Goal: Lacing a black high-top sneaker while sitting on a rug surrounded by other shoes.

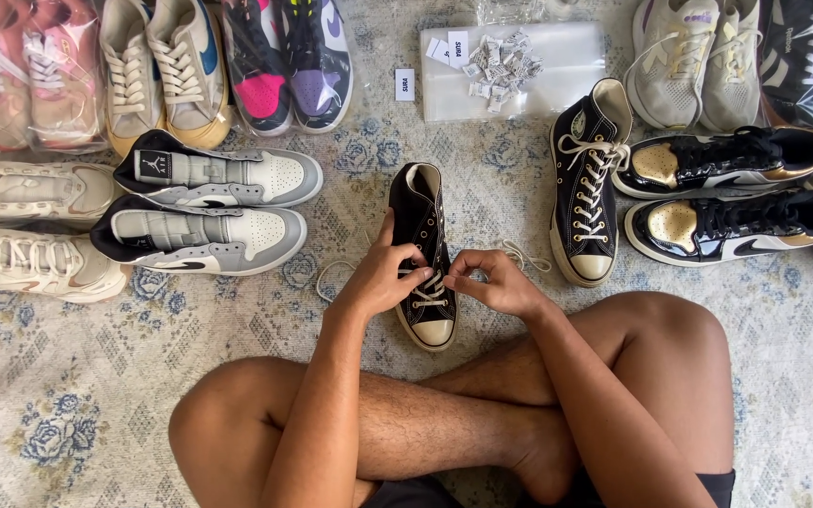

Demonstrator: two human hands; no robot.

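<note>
Two black high-tops: one (422,254) by the hands, its twin (590,183) right of it. Right of the twin, two black-and-gold sneakers (726,193). Left of the hands, two grey strapped high-tops (209,202) and two cream sneakers (35,226). One heap of small white packets (501,56) lies above.

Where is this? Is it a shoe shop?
Probably a room in a home, not a shop. The person sits cross-legged on a flowered carpet, lacing a black high-top sneaker, with many other pairs laid around, some in clear plastic bags.

Clear flat plastic bag (557,80) at the carpet's (68,376) far edge, bearing small white packets (501,58); white rectangular label (405,84) just left of it.
</note>
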